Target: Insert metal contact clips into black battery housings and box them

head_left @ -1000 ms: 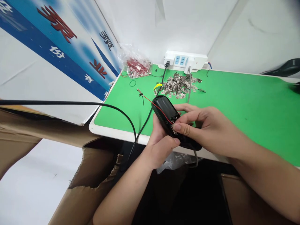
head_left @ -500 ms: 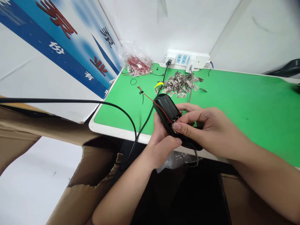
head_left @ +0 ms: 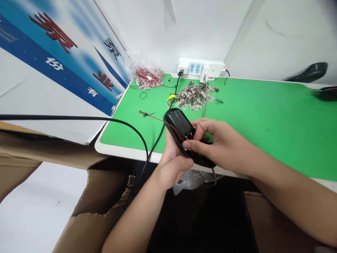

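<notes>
A black plastic housing [head_left: 179,121] with a battery compartment is held tilted over the table's front edge. My left hand [head_left: 172,165] is closed around its near left side, thumb lying along the edge. My right hand [head_left: 210,140] grips the housing's lower right, its thumb pressed beside small metal contacts [head_left: 188,135] at the compartment's end. What lies under that thumb is hidden. From there a red wire [head_left: 160,119] runs across the housing and out to the left. A small metal piece [head_left: 144,113] with a short dark lead is at its far end.
On the green tabletop [head_left: 252,116] lies a pile of small metal plates [head_left: 193,96]. Behind stand a white power strip [head_left: 201,67] and a plastic bag of red wires [head_left: 147,76]. A black cable [head_left: 126,123] crosses at left, above torn cardboard [head_left: 105,189]. Dark objects [head_left: 314,72] sit at far right.
The view has shifted slightly, so the hands and housing appear further left. The wire's end piece has swung from a steep slant to nearly level. My right thumb now covers more beside the contacts.
</notes>
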{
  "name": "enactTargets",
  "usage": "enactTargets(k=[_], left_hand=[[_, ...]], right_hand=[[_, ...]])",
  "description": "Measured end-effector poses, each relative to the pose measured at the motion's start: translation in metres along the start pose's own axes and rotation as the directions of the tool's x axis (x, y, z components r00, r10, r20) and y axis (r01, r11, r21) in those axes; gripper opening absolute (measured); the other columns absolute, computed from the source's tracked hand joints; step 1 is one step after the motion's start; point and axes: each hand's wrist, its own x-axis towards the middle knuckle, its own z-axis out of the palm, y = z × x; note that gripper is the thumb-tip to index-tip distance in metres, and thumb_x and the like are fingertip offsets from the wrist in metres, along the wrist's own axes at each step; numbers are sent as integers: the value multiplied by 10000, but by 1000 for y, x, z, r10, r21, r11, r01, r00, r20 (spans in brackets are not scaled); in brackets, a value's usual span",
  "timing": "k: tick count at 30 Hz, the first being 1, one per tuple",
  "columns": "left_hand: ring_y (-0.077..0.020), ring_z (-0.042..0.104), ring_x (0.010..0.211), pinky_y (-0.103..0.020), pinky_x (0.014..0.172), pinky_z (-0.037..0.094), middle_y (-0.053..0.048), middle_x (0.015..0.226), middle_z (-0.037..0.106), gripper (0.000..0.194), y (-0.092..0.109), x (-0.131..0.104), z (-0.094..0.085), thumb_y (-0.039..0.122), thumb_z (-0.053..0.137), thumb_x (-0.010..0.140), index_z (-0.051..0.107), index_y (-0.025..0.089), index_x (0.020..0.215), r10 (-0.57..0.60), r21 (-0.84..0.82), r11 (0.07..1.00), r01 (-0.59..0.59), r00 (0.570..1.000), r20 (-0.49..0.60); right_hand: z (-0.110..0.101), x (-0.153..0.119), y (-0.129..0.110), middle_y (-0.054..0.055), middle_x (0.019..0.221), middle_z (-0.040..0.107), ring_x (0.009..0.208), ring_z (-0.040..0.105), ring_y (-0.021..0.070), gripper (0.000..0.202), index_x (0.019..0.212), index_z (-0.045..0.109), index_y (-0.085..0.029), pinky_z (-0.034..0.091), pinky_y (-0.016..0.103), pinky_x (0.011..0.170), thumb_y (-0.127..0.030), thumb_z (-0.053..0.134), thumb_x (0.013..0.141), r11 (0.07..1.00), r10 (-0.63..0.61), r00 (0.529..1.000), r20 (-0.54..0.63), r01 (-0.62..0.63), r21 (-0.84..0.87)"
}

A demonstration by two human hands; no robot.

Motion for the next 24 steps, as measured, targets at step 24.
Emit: enactTargets(k=[24], left_hand=[[-144,669,1140,-326,1048,497,9,1221,677,539,-2,11,15,335,795,883,486,384,1322,95,71,995,-76,944,-315]], right_hand=[[-22,11,8,145,1387,629,1312,557,329,254,969,810,-218,397,557,1118,-430,832,832,773,-570,808,151,589,-234]])
